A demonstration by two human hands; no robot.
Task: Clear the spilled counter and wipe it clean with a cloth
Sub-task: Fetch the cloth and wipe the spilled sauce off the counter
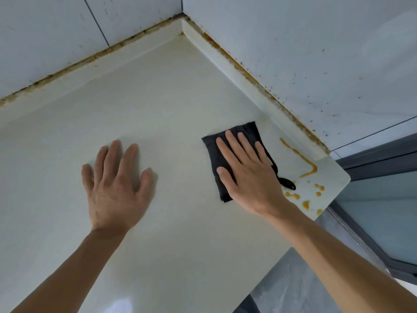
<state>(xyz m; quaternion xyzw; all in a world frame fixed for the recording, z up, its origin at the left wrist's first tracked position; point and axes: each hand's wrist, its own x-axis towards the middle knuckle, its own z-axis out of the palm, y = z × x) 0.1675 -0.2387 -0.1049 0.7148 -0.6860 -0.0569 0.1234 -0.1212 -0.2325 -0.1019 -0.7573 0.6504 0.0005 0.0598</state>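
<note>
A folded black cloth (246, 134) lies flat on the cream counter (171, 105), near its right end. My right hand (248, 175) presses on the cloth with straight, spread fingers. An orange spill (302, 159) runs as a long streak just right of the cloth, with several drops (319, 188) nearer the counter's rounded corner. A small black loop (287, 183) of the cloth sticks out toward the drops. My left hand (115, 184) rests flat on the bare counter to the left, fingers straight, holding nothing.
White tiled walls (316, 53) meet in the corner behind the counter, with brown grime along the raised back edge (243, 71). The counter ends at a rounded corner (343, 177) on the right. Beyond it are a dark window frame (379, 154) and grey floor (293, 285).
</note>
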